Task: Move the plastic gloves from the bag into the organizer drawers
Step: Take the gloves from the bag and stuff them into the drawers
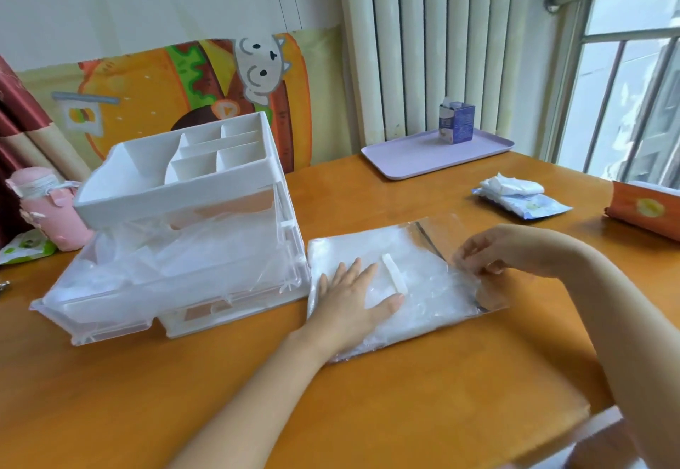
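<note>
Beneath left hand [355,297] — bag [447,233], gloves [419,306] perhaps

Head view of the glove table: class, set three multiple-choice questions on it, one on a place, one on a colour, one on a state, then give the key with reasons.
1. The small carton stands on: A the lilac tray; B the floor; C the windowsill.
2. The bottle left of the organizer is: A green; B pink; C black.
3. The left hand on the bag is: A fisted; B lifted clear; C pressed flat.
Key: 1 A, the carton sits at the tray's far side; 2 B, its body is pink; 3 C, straight fingers lie on the plastic.
</note>
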Motion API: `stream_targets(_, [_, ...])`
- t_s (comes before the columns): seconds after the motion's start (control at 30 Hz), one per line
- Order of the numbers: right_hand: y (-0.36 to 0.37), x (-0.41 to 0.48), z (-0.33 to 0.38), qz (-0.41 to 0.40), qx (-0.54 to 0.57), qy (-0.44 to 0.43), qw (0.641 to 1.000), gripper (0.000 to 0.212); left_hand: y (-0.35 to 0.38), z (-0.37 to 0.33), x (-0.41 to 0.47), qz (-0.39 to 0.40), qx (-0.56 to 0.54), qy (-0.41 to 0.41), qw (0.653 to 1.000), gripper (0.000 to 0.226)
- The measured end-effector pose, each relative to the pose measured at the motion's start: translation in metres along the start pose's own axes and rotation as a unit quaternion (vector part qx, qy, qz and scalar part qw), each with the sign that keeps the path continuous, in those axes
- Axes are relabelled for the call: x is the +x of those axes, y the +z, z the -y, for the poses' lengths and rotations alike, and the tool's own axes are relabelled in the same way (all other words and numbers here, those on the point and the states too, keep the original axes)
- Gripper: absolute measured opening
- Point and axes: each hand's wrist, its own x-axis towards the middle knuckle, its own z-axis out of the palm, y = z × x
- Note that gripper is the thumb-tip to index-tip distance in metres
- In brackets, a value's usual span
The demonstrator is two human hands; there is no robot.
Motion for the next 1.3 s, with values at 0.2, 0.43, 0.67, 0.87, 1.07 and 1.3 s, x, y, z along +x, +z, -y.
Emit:
stream_targets(0.2, [0.003, 0.002, -0.002, 0.024, -0.078, 0.012, 0.997, 0.006, 0.005, 0.008, 0.007, 0.001, 0.005, 0.004, 1.0, 0.077])
stream_targets(0.43, [0.007, 0.004, -0.006, -0.027, -0.016, -0.003, 1.0, 0.007, 0.008, 0.009, 0.006, -0.009, 0.01, 0.008, 1.0, 0.075])
stream_targets(0.67, [0.004, -0.002, 0.004, -0.208, 0.223, -0.065, 0.95, 0.008, 0.007, 0.006, 0.001, -0.02, 0.002, -0.001, 1.0, 0.076])
stream_targets(0.87, [-0.002, -0.043, 0.048, -0.246, 0.346, -0.233, 0.875, 0.022, 0.004, 0.004, -0.003, -0.015, -0.021, -0.012, 1.0, 0.072])
stream_targets(1.07, [-0.001, -0.086, 0.093, -0.084, 0.361, -0.321, 0.871, 0.037, -0.017, -0.017, -0.023, -0.086, -0.225, 0.06, 0.969, 0.063])
stream_targets(1.3, [0.021, -0.104, 0.117, -0.036, 0.264, -0.302, 0.915, 0.021, -0.046, -0.062, -0.062, -0.124, -0.441, 0.199, 0.866, 0.108])
